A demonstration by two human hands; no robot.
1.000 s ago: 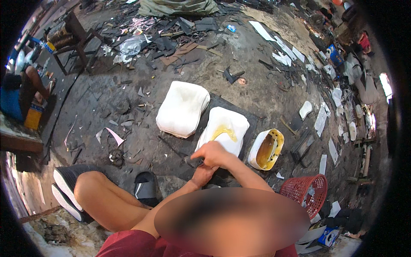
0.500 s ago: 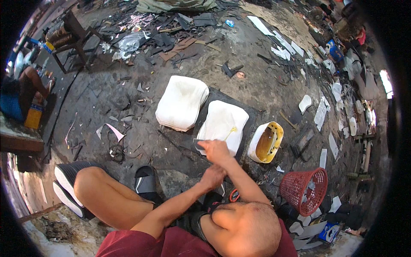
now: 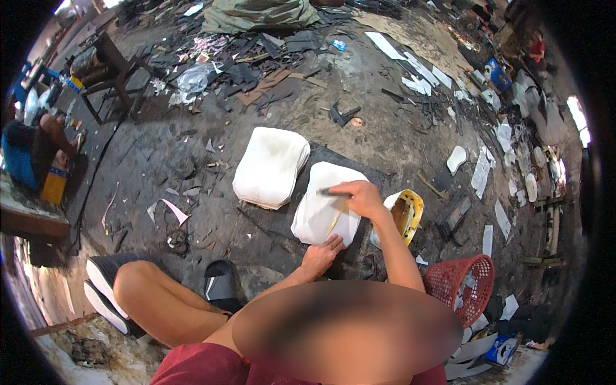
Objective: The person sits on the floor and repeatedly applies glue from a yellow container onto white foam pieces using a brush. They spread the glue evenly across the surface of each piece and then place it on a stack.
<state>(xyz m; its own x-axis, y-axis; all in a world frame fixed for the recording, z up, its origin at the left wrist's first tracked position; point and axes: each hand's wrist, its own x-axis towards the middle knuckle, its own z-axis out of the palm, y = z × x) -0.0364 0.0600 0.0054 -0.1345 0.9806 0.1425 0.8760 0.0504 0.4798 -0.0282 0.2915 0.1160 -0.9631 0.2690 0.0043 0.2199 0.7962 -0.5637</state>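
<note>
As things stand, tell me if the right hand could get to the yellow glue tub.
Probably yes. The right hand holds a brush over the white stack, and the yellow tub sits right beside that forearm, open top, nothing lying between them.

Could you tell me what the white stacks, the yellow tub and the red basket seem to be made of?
White stacks: probably soft foam or fabric sheets, matte, with layered, rounded edges. Yellow tub: likely smooth plastic, its inside smeared. Red basket: plastic lattice with open mesh walls.
</note>
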